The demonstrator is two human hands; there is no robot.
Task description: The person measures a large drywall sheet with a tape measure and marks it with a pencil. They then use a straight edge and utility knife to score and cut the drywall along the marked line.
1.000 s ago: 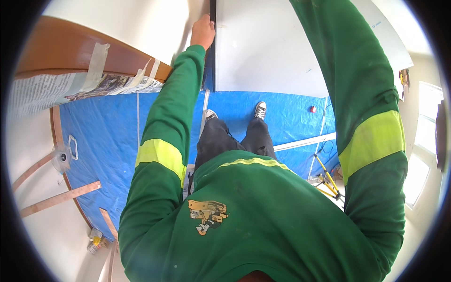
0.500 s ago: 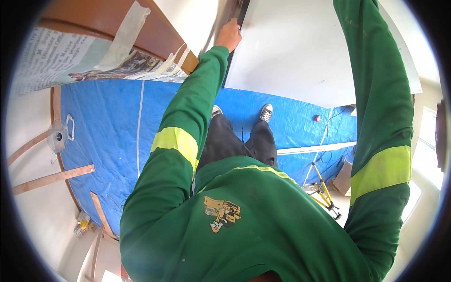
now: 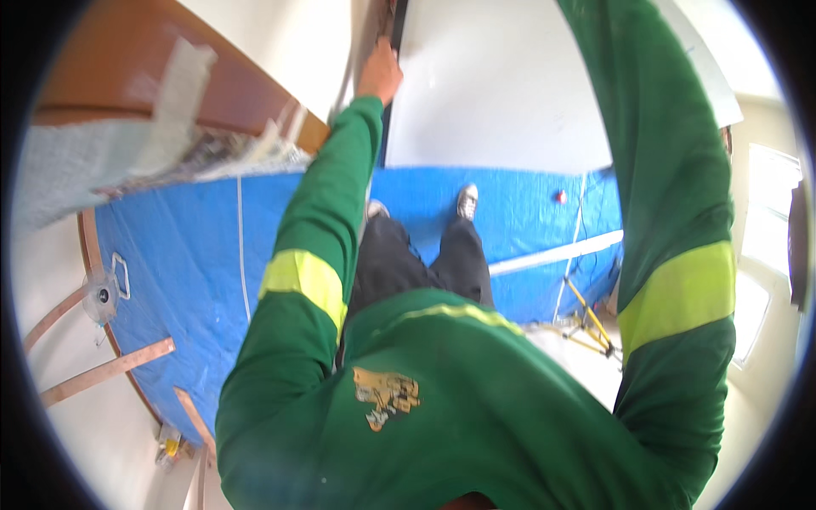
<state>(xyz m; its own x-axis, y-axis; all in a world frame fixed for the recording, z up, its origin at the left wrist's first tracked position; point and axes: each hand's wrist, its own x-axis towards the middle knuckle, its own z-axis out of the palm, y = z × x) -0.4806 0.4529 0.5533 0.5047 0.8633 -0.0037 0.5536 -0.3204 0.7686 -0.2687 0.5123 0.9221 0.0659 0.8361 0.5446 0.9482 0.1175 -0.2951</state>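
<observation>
Far left: wooden frame piece (image 3: 110,81) with a strip of masking tape (image 3: 174,93) across it, crumpled newspaper (image 3: 204,157) taped below it. Blue tarp (image 3: 187,255) covers the floor; a clear fixture (image 3: 100,296) and copper-coloured strips (image 3: 106,371) lie at its left edge on the pale surface. Left arm in green sleeve (image 3: 319,246) with a yellow band reaches up to the dark vertical gap (image 3: 393,76) between the cream wall (image 3: 280,51) and the white panel (image 3: 493,85). Left hand (image 3: 380,75) is up against that gap, fingers wrapped at the panel's left edge; looks like a grip on the edge, but what exactly is under the fingers is hidden. Centre: dark trousers, two shoes (image 3: 467,201) standing on the tarp just below the panel's bottom edge. Small red object (image 3: 561,196) on the tarp right of the shoes, a white strip (image 3: 552,253) running across the tarp, yellow stand (image 3: 586,319) near it. Right arm goes straight up along the panel's right part and leaves the frame at the top; right hand not in view, so can't tell its state.
</observation>
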